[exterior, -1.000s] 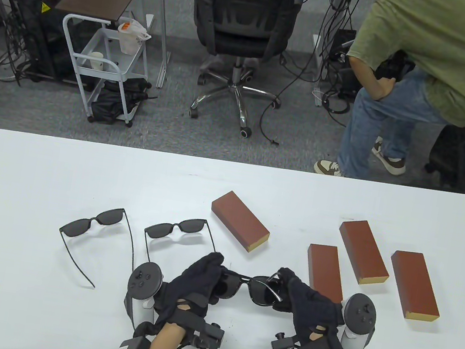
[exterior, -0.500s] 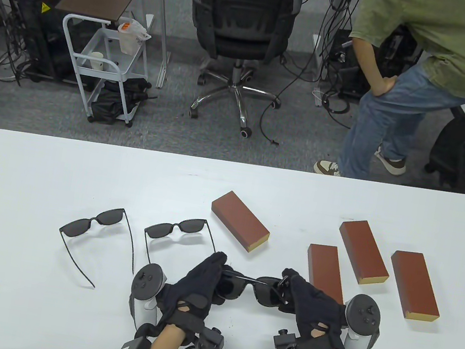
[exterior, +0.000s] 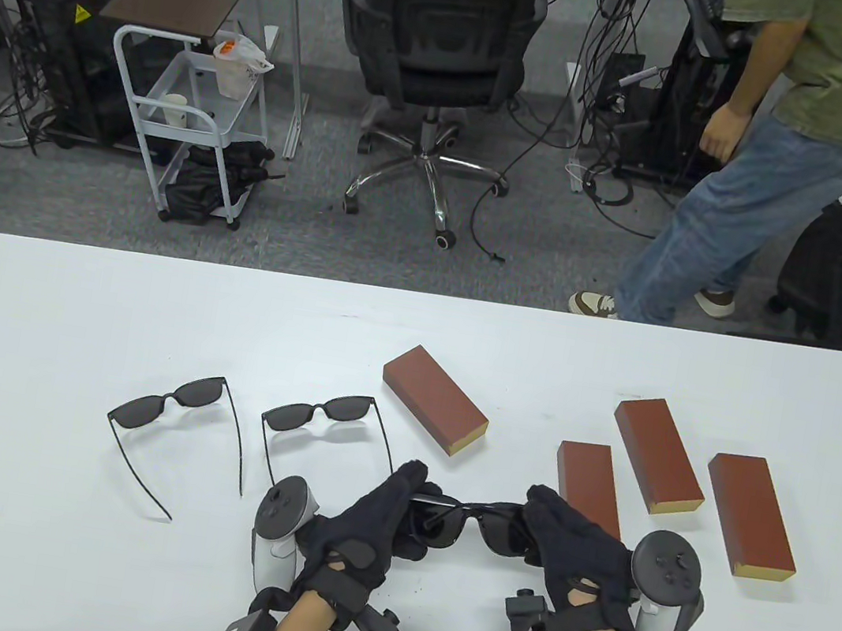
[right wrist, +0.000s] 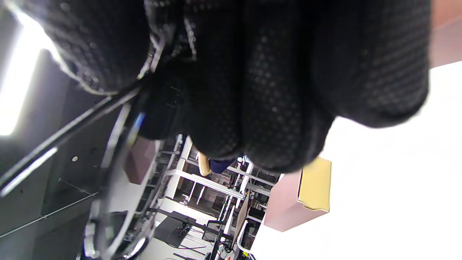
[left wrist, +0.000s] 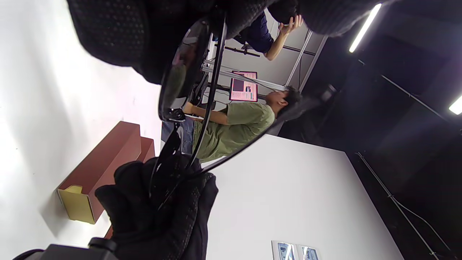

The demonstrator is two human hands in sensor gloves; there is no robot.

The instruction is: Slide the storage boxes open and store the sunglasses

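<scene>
We see dark sunglasses (exterior: pixel 472 522) held above the worktop (exterior: pixel 68 323) near its front edge, left hand (exterior: pixel 376 520) gripping one end, right hand (exterior: pixel 568 546) gripping the other, fingers curled round the frame. Four closed reddish-brown storage boxes: one (exterior: pixel 435 400) behind the hands, three (exterior: pixel 589 490) (exterior: pixel 658 455) (exterior: pixel 751 515) to the right. Two more sunglasses (exterior: pixel 171 404) (exterior: pixel 321 415) lie open at left. No readable writing on boxes or glasses; a yellow warning sticker (exterior: pixel 81 14) on a black cabinet is too small to read.
</scene>
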